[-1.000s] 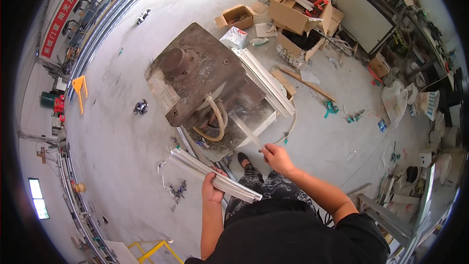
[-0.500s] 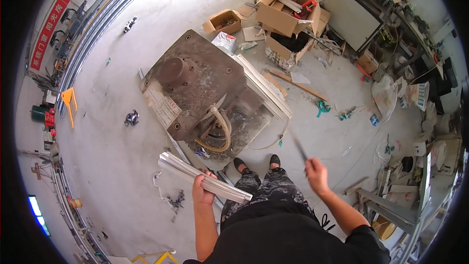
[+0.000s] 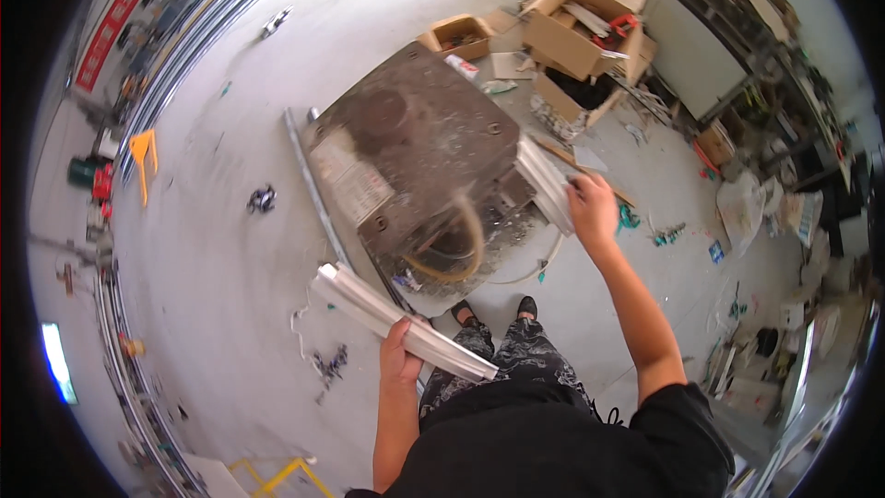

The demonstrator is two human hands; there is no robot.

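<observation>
My left hand point(image 3: 400, 356) is closed around a bundle of pale metal profiles point(image 3: 364, 302), held slantwise in front of my legs. My right arm reaches forward, and its hand point(image 3: 592, 207) has curled fingers beside the end of more pale profiles point(image 3: 546, 180) lying along the machine's right side. What those fingers hold is hidden; the dark thin tool cannot be made out now. Between both hands and farther off stands the brown, dusty metal machine point(image 3: 433, 120), with a curved hose point(image 3: 477, 231) at its near side.
Cardboard boxes point(image 3: 576, 32) stand beyond the machine at the right. A grey metal bar point(image 3: 313, 184) lies left of it. Scraps and plastic bags point(image 3: 740, 207) litter the right floor. A yellow stand point(image 3: 143, 161) and long profiles point(image 3: 198, 41) line the left side.
My right hand has moved forward to the profiles beside the machine; the dark thin tool it held is out of sight. My left hand still grips its profiles. The view has shifted slightly.
</observation>
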